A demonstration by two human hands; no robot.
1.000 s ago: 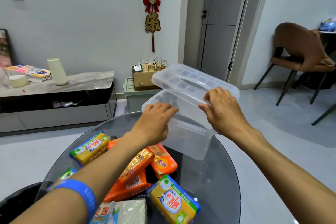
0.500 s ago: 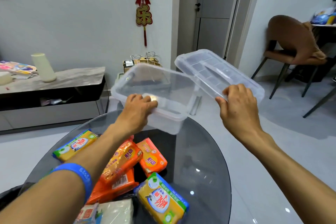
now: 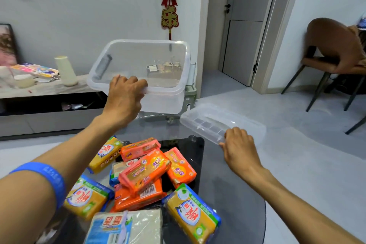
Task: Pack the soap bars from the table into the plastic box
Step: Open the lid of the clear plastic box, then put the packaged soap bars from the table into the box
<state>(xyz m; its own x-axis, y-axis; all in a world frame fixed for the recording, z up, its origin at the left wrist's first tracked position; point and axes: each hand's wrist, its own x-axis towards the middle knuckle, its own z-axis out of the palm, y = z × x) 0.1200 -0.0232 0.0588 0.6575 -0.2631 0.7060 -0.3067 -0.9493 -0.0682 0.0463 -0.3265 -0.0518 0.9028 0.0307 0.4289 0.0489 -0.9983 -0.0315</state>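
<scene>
My left hand (image 3: 123,101) grips the plastic box (image 3: 164,103) by its near rim; my right hand (image 3: 238,147) pinches the lid (image 3: 221,123), seemingly above the table (image 3: 227,194). Soap bars (image 3: 145,170) lie between my wrists.

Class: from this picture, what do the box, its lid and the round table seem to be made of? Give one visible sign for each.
Box: clear, slightly frosted plastic; the wall and clutter behind show through.
Lid: the same clear plastic, with moulded ribs.
Table: probably dark tinted glass; glossy, reflective, with the floor faintly visible through its edge.
</scene>
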